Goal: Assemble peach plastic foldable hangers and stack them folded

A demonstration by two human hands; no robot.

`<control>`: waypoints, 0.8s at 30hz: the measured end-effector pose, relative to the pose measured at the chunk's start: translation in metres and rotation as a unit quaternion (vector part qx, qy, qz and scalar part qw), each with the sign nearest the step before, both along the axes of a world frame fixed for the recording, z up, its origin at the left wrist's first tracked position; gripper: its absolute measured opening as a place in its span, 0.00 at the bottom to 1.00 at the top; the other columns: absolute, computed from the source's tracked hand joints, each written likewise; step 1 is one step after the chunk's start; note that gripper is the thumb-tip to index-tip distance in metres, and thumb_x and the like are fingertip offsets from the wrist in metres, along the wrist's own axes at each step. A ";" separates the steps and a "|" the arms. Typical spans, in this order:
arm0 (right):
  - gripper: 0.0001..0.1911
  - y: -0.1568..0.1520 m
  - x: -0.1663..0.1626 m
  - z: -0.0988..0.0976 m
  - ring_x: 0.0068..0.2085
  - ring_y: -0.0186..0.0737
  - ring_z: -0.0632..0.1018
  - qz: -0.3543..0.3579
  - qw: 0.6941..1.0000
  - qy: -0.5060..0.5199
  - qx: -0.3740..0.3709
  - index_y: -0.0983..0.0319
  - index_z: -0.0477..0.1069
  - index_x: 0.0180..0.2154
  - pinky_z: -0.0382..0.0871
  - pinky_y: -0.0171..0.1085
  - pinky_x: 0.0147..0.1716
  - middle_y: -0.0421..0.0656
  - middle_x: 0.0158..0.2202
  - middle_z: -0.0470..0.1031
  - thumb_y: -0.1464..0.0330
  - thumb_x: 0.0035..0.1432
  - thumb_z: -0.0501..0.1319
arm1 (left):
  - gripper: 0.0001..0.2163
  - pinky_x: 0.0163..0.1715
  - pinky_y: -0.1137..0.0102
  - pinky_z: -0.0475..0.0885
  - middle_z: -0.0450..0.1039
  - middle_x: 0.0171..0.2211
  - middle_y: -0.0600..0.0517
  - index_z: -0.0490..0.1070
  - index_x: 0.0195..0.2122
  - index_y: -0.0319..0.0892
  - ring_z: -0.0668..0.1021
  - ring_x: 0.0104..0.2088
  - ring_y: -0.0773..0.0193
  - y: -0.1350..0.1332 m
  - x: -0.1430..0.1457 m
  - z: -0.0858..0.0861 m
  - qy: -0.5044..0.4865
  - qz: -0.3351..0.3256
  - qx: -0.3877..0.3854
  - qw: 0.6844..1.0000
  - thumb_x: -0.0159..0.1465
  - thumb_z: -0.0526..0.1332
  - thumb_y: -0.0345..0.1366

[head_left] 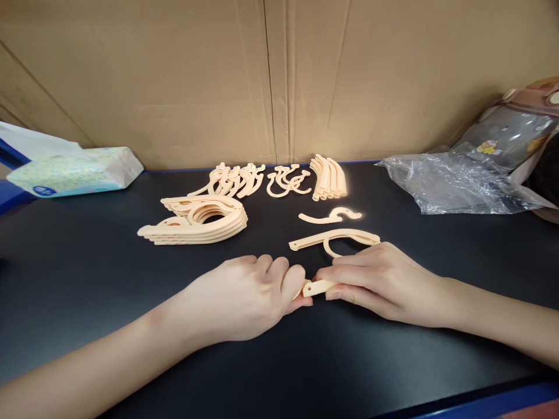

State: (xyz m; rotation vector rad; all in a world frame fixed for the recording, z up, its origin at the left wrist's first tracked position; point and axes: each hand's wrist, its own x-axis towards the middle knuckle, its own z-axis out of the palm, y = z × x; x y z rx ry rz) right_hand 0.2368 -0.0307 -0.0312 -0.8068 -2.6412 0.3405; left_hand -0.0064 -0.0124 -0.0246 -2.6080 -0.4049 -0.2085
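Observation:
My left hand (251, 294) and my right hand (379, 282) meet at the middle of a dark table (87, 273). Both are closed on one peach plastic hanger piece (315, 287), whose short end shows between the fingertips. Just beyond my right hand lies a peach hanger arm (334, 237) with a curved loop; whether my fingers touch it I cannot tell. A single hook piece (331, 216) lies further back.
A stack of assembled peach hangers (196, 224) sits left of centre. Behind it lie hook pieces (233, 179), more hooks (288, 179) and a bundle of arms (328, 176). A tissue pack (74, 171) is far left, a clear plastic bag (454, 183) at right, a cardboard wall (279, 75) behind.

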 end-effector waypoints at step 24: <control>0.18 0.000 0.001 -0.002 0.26 0.32 0.72 -0.008 0.998 -0.029 0.046 0.62 0.74 0.46 0.59 0.32 0.26 0.40 0.29 0.73 0.64 0.72 0.47 | 0.15 0.17 0.69 0.58 0.63 0.19 0.58 0.60 0.26 0.43 0.69 0.17 0.68 0.000 0.001 -0.001 -0.077 0.013 -0.067 0.995 0.72 0.47 0.36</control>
